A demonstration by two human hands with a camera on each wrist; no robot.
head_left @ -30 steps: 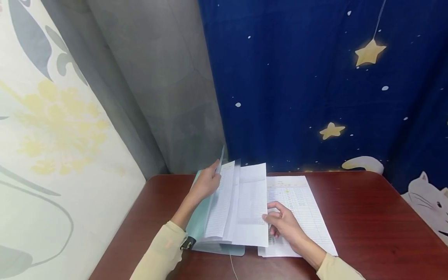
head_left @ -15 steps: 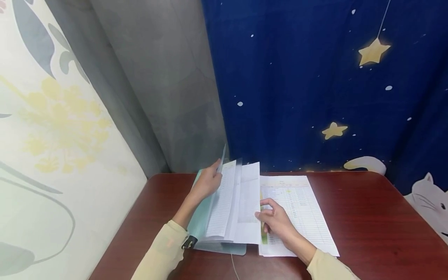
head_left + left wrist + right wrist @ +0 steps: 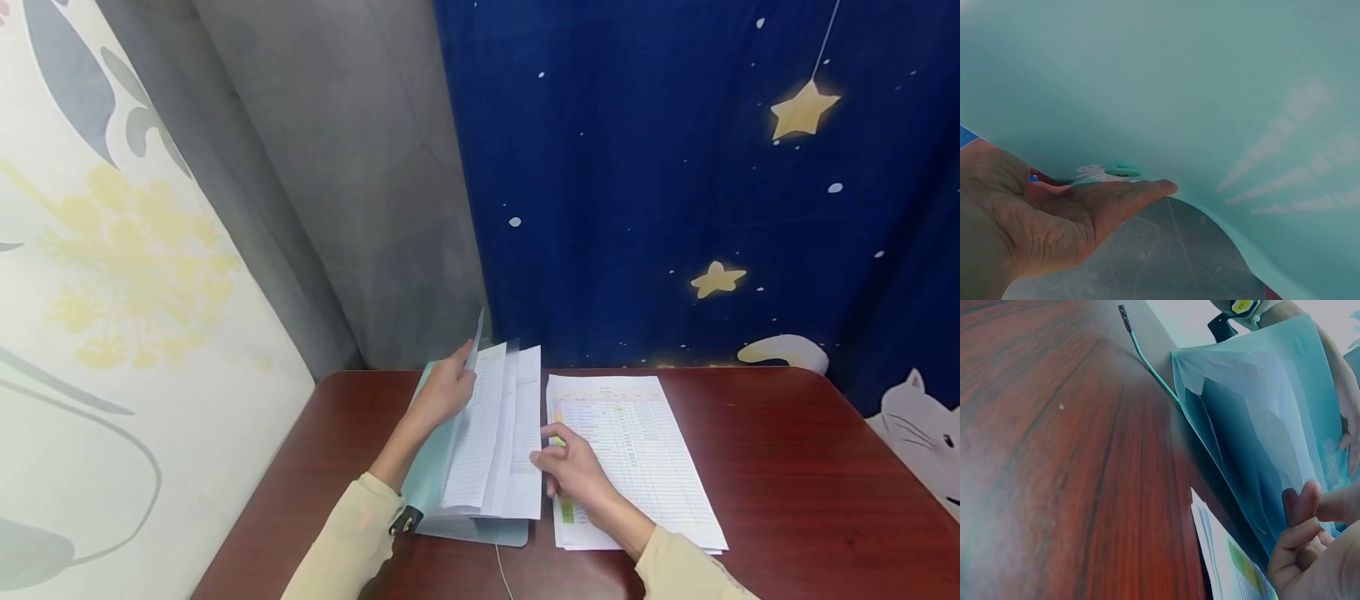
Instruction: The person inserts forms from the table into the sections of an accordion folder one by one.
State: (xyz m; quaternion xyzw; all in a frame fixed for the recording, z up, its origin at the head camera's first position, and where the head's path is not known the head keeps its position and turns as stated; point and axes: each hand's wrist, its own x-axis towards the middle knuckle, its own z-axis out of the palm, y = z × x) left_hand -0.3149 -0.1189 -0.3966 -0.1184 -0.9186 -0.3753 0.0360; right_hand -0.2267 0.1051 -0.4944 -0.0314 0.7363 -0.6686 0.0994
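A teal document folder (image 3: 424, 477) stands opened on the table. My left hand (image 3: 446, 385) grips the edge of its raised cover near the top. In the left wrist view the thumb lies along the teal cover (image 3: 1166, 75), beside a round button (image 3: 1122, 170). Between finger and thumb, my right hand (image 3: 576, 471) pinches the right edge of a printed sheet (image 3: 527, 496). The sheet's left part is hidden behind a clear sleeve and other printed pages (image 3: 472, 450) inside the folder. In the right wrist view the folder's pocket (image 3: 1241, 431) gapes, the right hand (image 3: 1319, 550) at its edge.
To the right lies a stack of printed sheets (image 3: 645, 475) with green and yellow marks along its left side. A thin cord (image 3: 501, 571) runs from the folder over the reddish-brown table (image 3: 810, 500). Grey and blue curtains (image 3: 637, 183) hang behind the table.
My right hand has moved left with the sheet, and more of it now lies inside the folder. The stack's marked left side has come into sight. My left hand stays on the cover.
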